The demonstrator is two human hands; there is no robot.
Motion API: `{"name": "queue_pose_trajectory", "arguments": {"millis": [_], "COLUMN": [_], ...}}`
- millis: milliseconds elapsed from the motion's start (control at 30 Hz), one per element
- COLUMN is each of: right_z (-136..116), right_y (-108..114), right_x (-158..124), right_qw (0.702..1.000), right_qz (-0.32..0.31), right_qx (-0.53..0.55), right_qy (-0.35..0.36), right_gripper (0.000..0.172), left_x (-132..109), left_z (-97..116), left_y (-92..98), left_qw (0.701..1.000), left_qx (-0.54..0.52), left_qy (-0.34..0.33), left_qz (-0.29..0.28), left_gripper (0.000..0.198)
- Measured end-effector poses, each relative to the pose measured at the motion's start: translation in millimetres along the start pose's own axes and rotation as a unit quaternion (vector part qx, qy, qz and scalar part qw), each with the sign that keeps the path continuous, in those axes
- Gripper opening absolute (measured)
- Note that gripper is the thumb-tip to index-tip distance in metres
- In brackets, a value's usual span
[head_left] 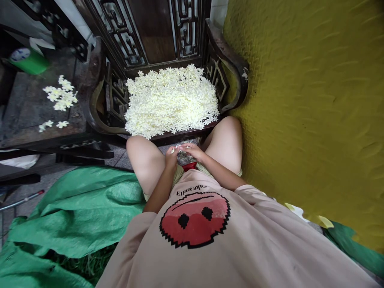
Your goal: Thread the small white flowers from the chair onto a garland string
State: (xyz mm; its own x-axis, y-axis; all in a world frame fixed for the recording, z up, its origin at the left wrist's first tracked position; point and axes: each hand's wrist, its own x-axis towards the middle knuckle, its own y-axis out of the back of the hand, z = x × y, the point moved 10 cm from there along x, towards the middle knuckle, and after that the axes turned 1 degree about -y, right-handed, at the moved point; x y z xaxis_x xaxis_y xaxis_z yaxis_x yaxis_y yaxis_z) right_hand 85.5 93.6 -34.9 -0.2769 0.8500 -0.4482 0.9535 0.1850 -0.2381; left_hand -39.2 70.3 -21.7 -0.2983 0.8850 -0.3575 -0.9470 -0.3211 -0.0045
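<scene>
My left hand and my right hand meet between my knees, fingertips close together. Small white flowers show at the fingers of both hands, which are closed in a pinch. Exactly how many blossoms each one holds is too small to make out. Just beyond my knees, a thick heap of white flowers covers the seat of a dark carved wooden chair.
Left of the chair, a dark wooden table bears a small flower cluster and a green round container. A green sack with green strands inside lies at my left. A yellow textured sheet stands along my right.
</scene>
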Motion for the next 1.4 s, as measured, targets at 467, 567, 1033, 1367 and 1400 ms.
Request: {"name": "queue_pose_trajectory", "arguments": {"millis": [467, 567, 1033, 1367, 1400], "right_z": [-16.6, -18.7, -12.6, -17.4, -17.7], "right_y": [6.7, 9.7, 21.6, 18.5, 18.2], "right_x": [-4.5, -3.8, -1.7, -1.1, -0.8], "right_qw": [0.995, 0.993, 0.991, 0.986, 0.986], "right_qz": [0.041, 0.061, 0.102, 0.100, 0.099], "right_qx": [-0.069, -0.075, -0.068, -0.082, -0.090], "right_qy": [0.052, 0.067, 0.054, 0.101, 0.104], "right_gripper": [0.028, 0.029, 0.021, 0.018, 0.019], "left_x": [-0.8, -0.3, 2.8, 9.1, 9.6], "left_z": [-4.8, -7.8, 4.1, -8.3, -9.2], "left_y": [-3.7, -3.3, 5.2, 2.3, 2.4], "left_qw": [0.999, 0.999, 0.994, 0.993, 0.993], "left_qx": [-0.008, -0.011, 0.097, 0.114, 0.117], "left_qy": [0.045, 0.052, -0.040, -0.030, -0.031], "left_qz": [-0.001, 0.003, 0.041, 0.015, 0.014], "left_gripper": [0.040, 0.042, 0.012, 0.011, 0.012]}}
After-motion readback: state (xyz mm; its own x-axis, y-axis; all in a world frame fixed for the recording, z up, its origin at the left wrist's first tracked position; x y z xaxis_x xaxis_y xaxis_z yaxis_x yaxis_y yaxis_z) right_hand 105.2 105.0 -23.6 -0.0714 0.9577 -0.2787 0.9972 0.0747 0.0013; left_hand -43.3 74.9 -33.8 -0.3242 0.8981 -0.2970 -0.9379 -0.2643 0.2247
